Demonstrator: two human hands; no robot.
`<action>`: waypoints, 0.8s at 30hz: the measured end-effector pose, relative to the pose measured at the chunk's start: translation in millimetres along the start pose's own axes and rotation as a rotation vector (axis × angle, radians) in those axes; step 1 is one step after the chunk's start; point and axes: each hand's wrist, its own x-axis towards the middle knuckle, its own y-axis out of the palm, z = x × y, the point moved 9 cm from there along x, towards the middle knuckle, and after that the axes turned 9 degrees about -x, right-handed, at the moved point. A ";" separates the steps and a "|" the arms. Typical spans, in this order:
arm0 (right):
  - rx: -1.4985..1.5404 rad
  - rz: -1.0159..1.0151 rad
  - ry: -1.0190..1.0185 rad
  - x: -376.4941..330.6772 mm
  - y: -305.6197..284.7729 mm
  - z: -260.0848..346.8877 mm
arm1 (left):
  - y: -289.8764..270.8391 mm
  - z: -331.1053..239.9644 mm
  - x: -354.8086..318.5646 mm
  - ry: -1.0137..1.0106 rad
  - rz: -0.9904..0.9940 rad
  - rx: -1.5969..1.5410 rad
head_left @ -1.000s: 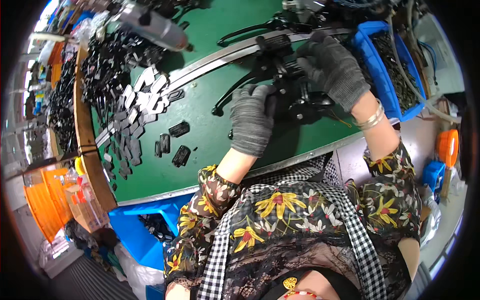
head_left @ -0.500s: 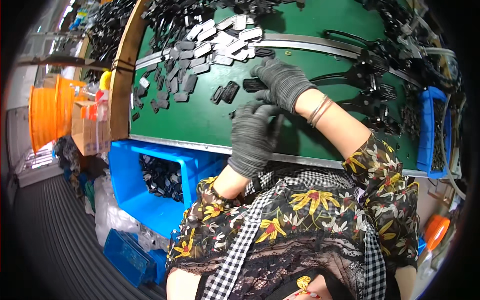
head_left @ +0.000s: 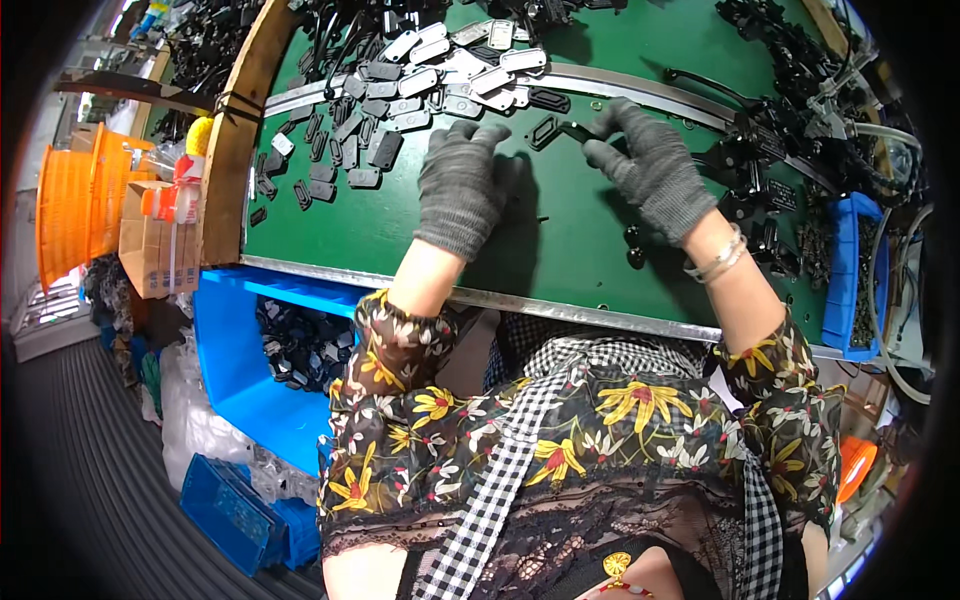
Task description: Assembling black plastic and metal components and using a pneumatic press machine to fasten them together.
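My left hand (head_left: 459, 190), in a grey knit glove, reaches over the green table (head_left: 580, 210). Its fingers are stretched forward and slightly apart; the area beneath its palm is hidden. Beside its fingertips lies a heap of silver rectangular cover plates (head_left: 470, 75) and flat black rectangular pieces (head_left: 385, 150). My right hand (head_left: 650, 165), gloved too, is further right, thumb and fingers bent around a slim black lever (head_left: 575, 130). The lever's tip sticks out to the left, near a black rectangular frame-like piece (head_left: 543, 132); its other end is hidden by the hand.
Black lever assemblies (head_left: 755, 190) crowd the table's right side. A blue bin of small parts (head_left: 855, 275) stands at the right edge. Below the front edge, left, is a large blue crate (head_left: 225, 340) with black parts inside. A wooden board (head_left: 228, 150) borders the left.
My hands have moved apart: the left forward and left, the right away from a black rectangular piece. A black lever tip now shows at my right fingers.
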 end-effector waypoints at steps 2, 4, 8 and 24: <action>-0.090 -0.044 -0.034 -9.7 -14.4 -3.4 | 14.3 -15.7 11.2 0.104 0.061 -0.030; -0.058 -0.044 0.017 -18.0 -20.1 -12.6 | 26.0 -27.7 23.2 0.124 0.100 0.032; 0.026 -0.067 0.031 -28.2 -28.1 0.5 | 36.3 -24.2 37.1 0.113 0.236 0.084; 0.196 -0.392 -0.096 -76.7 -92.1 -16.5 | 45.4 -128.3 21.7 -0.187 0.567 -1.161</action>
